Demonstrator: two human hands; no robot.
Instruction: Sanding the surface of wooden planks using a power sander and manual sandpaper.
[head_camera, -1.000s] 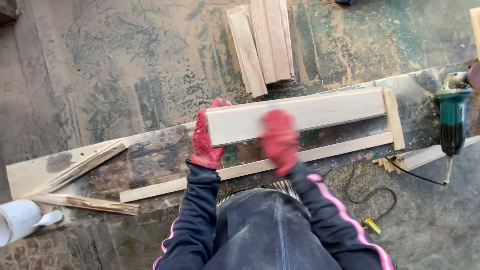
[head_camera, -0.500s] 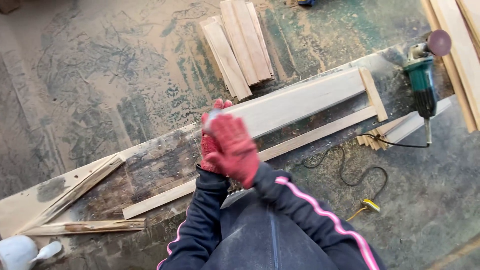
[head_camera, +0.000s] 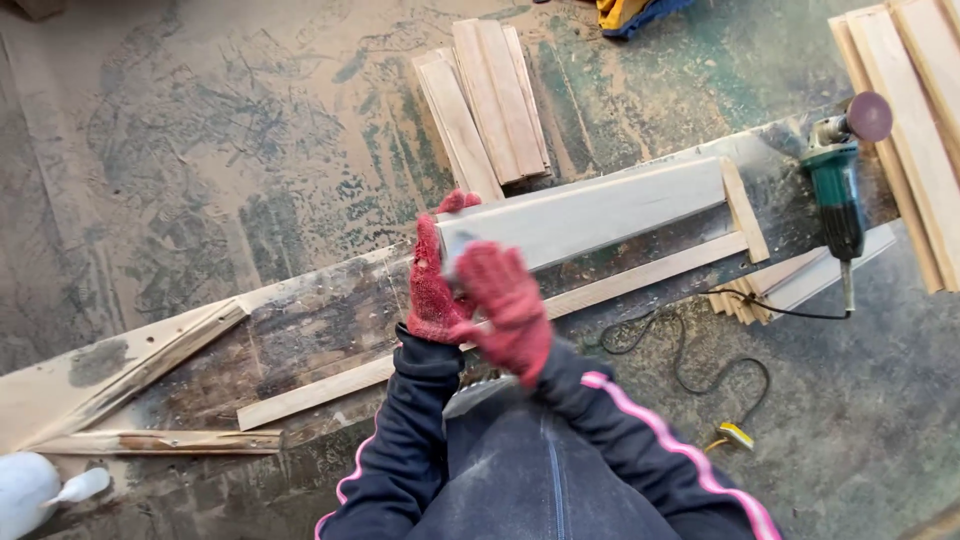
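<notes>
A pale wooden plank (head_camera: 600, 210) lies lengthwise on a long, dark-stained work board (head_camera: 320, 320). My left hand (head_camera: 433, 285), in a red glove, grips the plank's left end. My right hand (head_camera: 508, 305), also in a red glove, is blurred with motion and lies over the plank's near left corner, touching my left hand. Whether something is under its fingers is unclear. A thin wood strip (head_camera: 640, 275) runs along the board's near edge. A short cross strip (head_camera: 745, 210) butts against the plank's right end.
A green angle grinder (head_camera: 835, 200) lies on the board's right end, its cable (head_camera: 700, 350) looping over the floor. Several planks (head_camera: 490, 100) are stacked on the dusty floor beyond, with more planks (head_camera: 910, 100) at the right. A white object (head_camera: 30, 490) sits at the bottom left.
My right hand slid from the plank's middle to its left end and stays there. My left hand keeps its hold. The view shifted, showing more of the planks at the right.
</notes>
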